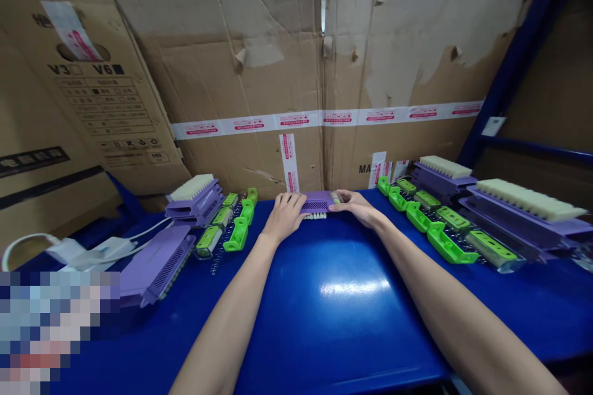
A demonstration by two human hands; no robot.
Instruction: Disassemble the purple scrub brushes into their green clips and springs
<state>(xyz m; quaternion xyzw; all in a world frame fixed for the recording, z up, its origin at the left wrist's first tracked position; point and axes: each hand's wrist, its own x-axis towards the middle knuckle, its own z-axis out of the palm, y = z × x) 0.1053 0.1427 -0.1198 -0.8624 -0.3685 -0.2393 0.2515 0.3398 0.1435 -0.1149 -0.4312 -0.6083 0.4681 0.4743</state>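
Observation:
A purple plastic brush [317,199] with pale bristles along its underside is held low over the far middle of the blue table. My left hand [286,215] grips its left end, fingers over the top. Around the right end closes my right hand [356,207], and a small yellow-green bit shows by its fingertips, too small to name. Left of my hands lie bright green curved plastic pieces [238,233] and clear blocks with green tops [223,216]. Similar green curved pieces [418,217] and clear green-topped blocks [454,218] form rows at the right.
Purple brushes with bristles up are stacked left [197,200] and right [523,213]. Another purple brush [155,259] lies nearer at left, beside white plugs and cables [99,250]. Thin springs [214,264] lie near the left blocks. Cardboard [241,74] walls the back; a blue post [504,68] stands right.

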